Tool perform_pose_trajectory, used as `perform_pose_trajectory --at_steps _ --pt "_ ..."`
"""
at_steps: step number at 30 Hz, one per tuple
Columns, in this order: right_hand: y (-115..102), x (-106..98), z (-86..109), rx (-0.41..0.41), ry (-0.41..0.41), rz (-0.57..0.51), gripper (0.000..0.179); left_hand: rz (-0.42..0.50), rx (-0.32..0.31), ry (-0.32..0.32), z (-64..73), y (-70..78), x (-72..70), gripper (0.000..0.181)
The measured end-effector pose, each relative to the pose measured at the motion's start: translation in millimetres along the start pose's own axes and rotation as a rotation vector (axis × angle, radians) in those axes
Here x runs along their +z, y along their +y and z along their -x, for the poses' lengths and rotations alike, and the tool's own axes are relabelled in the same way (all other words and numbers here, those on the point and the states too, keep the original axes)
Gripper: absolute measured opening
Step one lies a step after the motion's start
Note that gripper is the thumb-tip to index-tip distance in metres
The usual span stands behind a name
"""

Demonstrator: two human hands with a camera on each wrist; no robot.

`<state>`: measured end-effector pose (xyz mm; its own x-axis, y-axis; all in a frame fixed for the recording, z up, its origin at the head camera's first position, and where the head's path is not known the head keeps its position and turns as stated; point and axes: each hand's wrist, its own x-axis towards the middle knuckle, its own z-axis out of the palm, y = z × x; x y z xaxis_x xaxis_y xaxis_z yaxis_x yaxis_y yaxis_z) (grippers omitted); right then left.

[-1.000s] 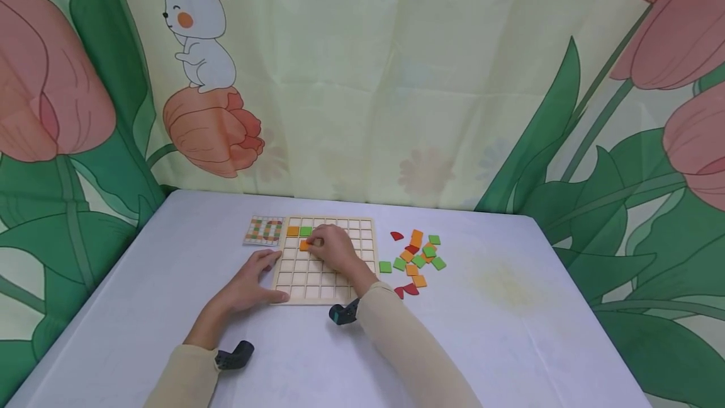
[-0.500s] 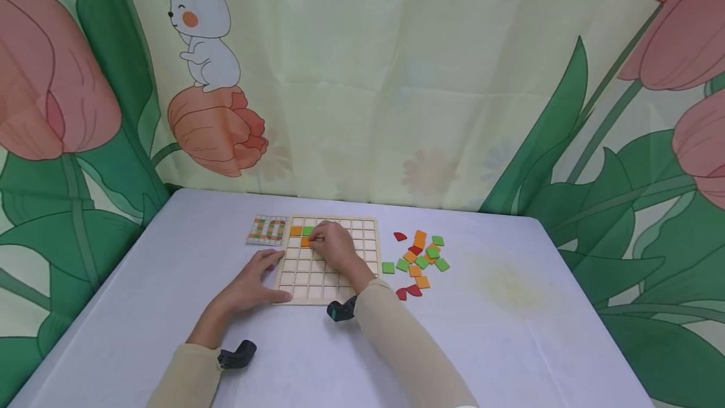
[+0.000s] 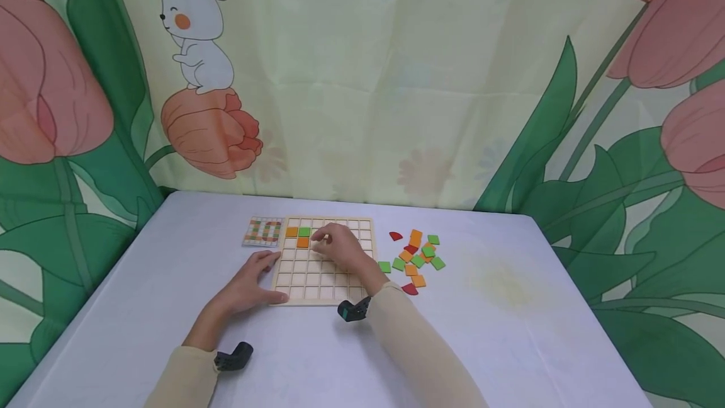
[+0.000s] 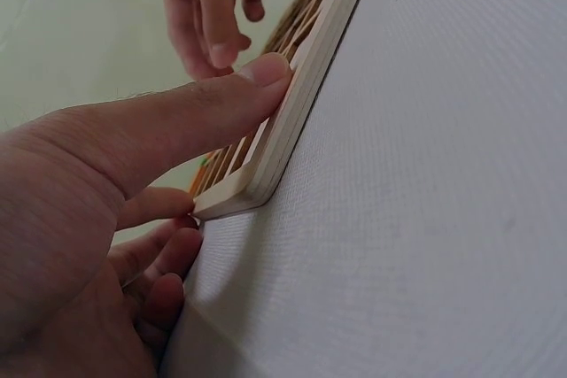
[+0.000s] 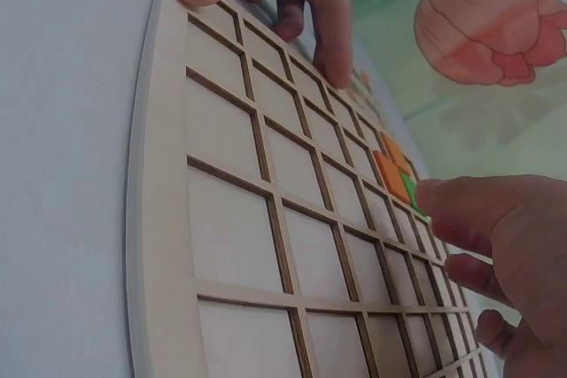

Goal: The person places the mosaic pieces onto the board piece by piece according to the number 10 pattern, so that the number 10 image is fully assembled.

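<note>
A wooden grid board (image 3: 323, 301) lies on the table, with an orange tile (image 3: 291, 232) and a green tile (image 3: 304, 232) side by side in its top row. A second orange tile (image 3: 303, 242) sits in the cell just below the green one. My right hand (image 3: 340, 247) hovers over the upper middle of the board, right of these tiles, fingers loosely bent and holding nothing. With thumb and fingers spread, my left hand (image 3: 246, 285) rests against the board's near left corner. In the left wrist view its thumb (image 4: 266, 70) lies along the rim.
A printed pattern card (image 3: 263, 232) lies against the board's upper left side. Right of the board are loose green square tiles (image 3: 438, 263), orange tiles (image 3: 418, 281) and red curved pieces (image 3: 410, 289). A printed curtain (image 3: 362, 80) hangs behind the table.
My right hand has let go of the orange tile below the green one and drawn back to the right. The tile now lies square in its cell. My left hand has stayed put.
</note>
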<state>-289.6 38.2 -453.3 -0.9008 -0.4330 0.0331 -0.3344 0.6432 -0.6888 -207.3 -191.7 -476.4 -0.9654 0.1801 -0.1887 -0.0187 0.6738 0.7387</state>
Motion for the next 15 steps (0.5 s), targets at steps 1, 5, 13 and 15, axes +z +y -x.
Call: perform_pose_trajectory --at_steps 1,5,13,15 --pt "1.0 -1.5 1.7 0.007 -0.004 0.003 0.019 0.000 -0.001 -0.001 0.0 -0.2 0.2 0.106" --pt "5.3 -7.6 8.8 0.022 0.012 0.004 0.020 0.002 -0.001 -0.001 -0.2 -1.1 0.5 0.107" --pt "13.6 -21.2 25.7 0.002 0.071 0.014 0.022 -0.005 0.005 0.005 -0.9 -1.3 0.7 0.108" --pt "15.4 -24.6 28.9 0.004 0.083 0.016 0.022 -0.005 0.006 0.005 -1.1 -1.1 0.8 0.108"
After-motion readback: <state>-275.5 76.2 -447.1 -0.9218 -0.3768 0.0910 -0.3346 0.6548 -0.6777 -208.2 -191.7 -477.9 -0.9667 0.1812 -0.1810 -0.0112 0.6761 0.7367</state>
